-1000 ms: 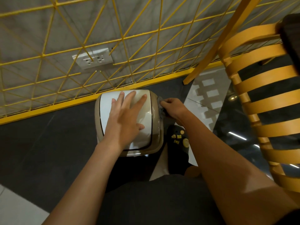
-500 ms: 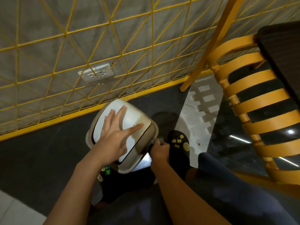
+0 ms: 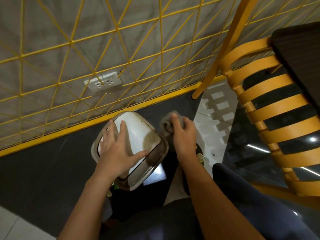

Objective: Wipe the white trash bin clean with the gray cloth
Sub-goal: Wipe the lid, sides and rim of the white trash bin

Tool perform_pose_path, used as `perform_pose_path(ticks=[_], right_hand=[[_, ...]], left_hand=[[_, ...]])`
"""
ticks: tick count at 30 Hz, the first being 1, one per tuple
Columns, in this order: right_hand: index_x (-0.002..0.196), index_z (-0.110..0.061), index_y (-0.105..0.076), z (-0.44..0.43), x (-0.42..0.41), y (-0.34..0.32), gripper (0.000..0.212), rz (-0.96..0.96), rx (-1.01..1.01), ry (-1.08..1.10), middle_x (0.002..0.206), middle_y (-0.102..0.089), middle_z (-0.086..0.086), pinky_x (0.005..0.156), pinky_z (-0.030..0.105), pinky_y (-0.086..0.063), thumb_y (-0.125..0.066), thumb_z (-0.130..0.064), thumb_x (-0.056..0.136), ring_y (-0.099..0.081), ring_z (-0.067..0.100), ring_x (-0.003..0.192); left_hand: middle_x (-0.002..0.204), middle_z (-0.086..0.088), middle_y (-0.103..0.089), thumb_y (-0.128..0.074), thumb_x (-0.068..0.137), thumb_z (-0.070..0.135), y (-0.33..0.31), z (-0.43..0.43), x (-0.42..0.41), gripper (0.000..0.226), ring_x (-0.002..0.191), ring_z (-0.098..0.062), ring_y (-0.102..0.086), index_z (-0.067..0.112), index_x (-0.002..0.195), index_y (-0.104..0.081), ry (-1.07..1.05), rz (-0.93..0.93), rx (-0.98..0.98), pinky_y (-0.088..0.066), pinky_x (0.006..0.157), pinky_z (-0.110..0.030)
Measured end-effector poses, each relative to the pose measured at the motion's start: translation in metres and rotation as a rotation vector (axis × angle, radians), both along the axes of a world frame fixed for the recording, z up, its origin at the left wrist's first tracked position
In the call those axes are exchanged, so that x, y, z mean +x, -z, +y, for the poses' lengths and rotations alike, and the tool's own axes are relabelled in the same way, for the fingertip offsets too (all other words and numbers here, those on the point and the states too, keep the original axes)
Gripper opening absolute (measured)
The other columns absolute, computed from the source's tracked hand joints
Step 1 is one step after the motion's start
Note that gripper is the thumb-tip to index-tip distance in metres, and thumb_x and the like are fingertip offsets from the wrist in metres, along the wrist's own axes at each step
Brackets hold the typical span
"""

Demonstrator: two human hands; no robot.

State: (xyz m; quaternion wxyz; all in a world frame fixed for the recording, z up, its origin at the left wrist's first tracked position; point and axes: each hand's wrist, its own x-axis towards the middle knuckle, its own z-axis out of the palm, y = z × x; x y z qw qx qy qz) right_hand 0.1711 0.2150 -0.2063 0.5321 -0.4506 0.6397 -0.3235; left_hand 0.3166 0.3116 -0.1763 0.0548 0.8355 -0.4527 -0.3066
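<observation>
The white trash bin [image 3: 138,130] stands on the dark floor near the yellow wall rail, its white swing lid facing up inside a beige rim. My left hand [image 3: 119,149] lies flat on the lid with fingers spread. My right hand [image 3: 183,135] grips the bunched gray cloth [image 3: 167,122] just off the bin's right side, by its upper right corner. Whether the cloth touches the bin wall I cannot tell. The bin's body below the rim is mostly hidden.
A yellow wire grid [image 3: 121,49] and a wall socket [image 3: 103,82] are behind the bin. An orange slatted chair [image 3: 270,108] and its leg [image 3: 225,45] stand at the right, under a dark tabletop [image 3: 301,54]. My shoe [image 3: 199,153] and knees are below.
My right hand with the cloth has moved from the bin's near right corner up to its far right corner. The left hand stays on the lid. The view has shifted.
</observation>
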Motion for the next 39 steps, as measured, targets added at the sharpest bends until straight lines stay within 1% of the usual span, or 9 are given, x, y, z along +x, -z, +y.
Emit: perform_pose_path(ticks=[3,6,11,17,20,25,30,35,39], right_hand=[[0.11,-0.017,-0.059,-0.008,0.02,-0.012,0.03,0.08,-0.033,-0.472,0.114,-0.055,0.003,0.08,0.016,-0.042,-0.057,-0.037,0.087,-0.054,0.011,0.097],[0.128,-0.024,-0.051,-0.005,0.033,-0.005,0.039,0.162,0.023,-0.76,0.128,-0.057,0.007,0.092,0.022,-0.036,-0.053,-0.034,0.091,-0.053,0.021,0.116],[0.131,-0.014,-0.049,-0.023,0.044,0.002,0.042,0.254,0.117,-0.763,0.131,-0.054,0.016,0.099,0.031,-0.036,-0.04,-0.036,0.097,-0.049,0.03,0.12],[0.139,-0.013,-0.037,-0.017,0.049,-0.002,0.045,0.26,-0.042,-0.917,0.131,-0.053,0.021,0.103,0.04,-0.038,-0.035,-0.032,0.099,-0.049,0.035,0.12],[0.142,-0.018,-0.032,-0.016,0.049,0.001,0.046,0.208,-0.024,-0.898,0.133,-0.052,0.019,0.103,0.037,-0.037,-0.035,-0.033,0.098,-0.048,0.033,0.122],[0.133,-0.011,-0.043,-0.027,0.07,0.009,0.042,0.115,0.155,-0.819,0.131,-0.052,0.017,0.102,0.036,-0.035,-0.035,-0.033,0.098,-0.047,0.032,0.121],[0.135,-0.014,-0.044,-0.031,0.09,0.016,0.042,-0.022,0.135,-0.779,0.133,-0.052,0.012,0.102,0.031,-0.037,-0.044,-0.028,0.096,-0.048,0.024,0.121],[0.124,-0.009,-0.052,-0.049,0.118,0.021,0.04,0.04,0.255,-0.849,0.1,-0.051,0.01,0.094,0.043,-0.038,-0.042,-0.033,0.094,-0.047,0.024,0.093],[0.133,-0.015,-0.046,-0.052,0.116,0.018,0.048,0.196,0.217,-0.943,0.137,-0.048,0.013,0.1,0.034,-0.033,-0.038,-0.043,0.095,-0.045,0.027,0.124]], left_hand=[[0.151,-0.003,0.033,-0.062,0.073,0.061,0.007,-0.001,-0.003,0.111,0.142,-0.031,0.02,0.029,0.145,0.017,0.042,-0.026,0.067,-0.005,0.115,-0.052],[0.15,-0.004,0.034,-0.064,0.074,0.056,0.01,-0.002,-0.005,0.112,0.141,-0.034,0.02,0.027,0.144,0.018,0.054,-0.046,0.062,-0.009,0.114,-0.052],[0.15,0.0,0.035,-0.067,0.074,0.05,0.012,-0.001,-0.005,0.113,0.141,-0.03,0.023,0.03,0.144,0.018,0.022,-0.014,0.029,-0.015,0.114,-0.049],[0.149,0.001,0.035,-0.069,0.074,0.047,0.014,-0.002,-0.005,0.114,0.14,-0.031,0.023,0.029,0.144,0.019,0.013,-0.004,0.023,-0.013,0.115,-0.048],[0.149,0.001,0.036,-0.07,0.074,0.046,0.016,-0.003,-0.005,0.114,0.141,-0.032,0.022,0.029,0.144,0.019,0.01,-0.003,0.021,-0.011,0.115,-0.048],[0.15,-0.001,0.035,-0.071,0.073,0.045,0.017,-0.002,-0.003,0.114,0.139,-0.035,0.023,0.028,0.145,0.015,0.022,0.033,-0.017,-0.012,0.114,-0.052],[0.151,0.001,0.032,-0.072,0.07,0.047,0.017,-0.002,-0.002,0.111,0.139,-0.034,0.025,0.03,0.147,0.006,0.005,0.088,-0.035,-0.015,0.114,-0.054],[0.152,-0.001,0.03,-0.073,0.068,0.049,0.021,-0.001,-0.003,0.115,0.139,-0.036,0.024,0.028,0.147,0.008,-0.005,0.062,-0.047,-0.012,0.114,-0.052],[0.151,0.001,0.03,-0.074,0.066,0.052,0.023,-0.002,-0.004,0.118,0.139,-0.039,0.021,0.03,0.145,0.012,0.001,0.023,-0.04,-0.015,0.114,-0.051]])
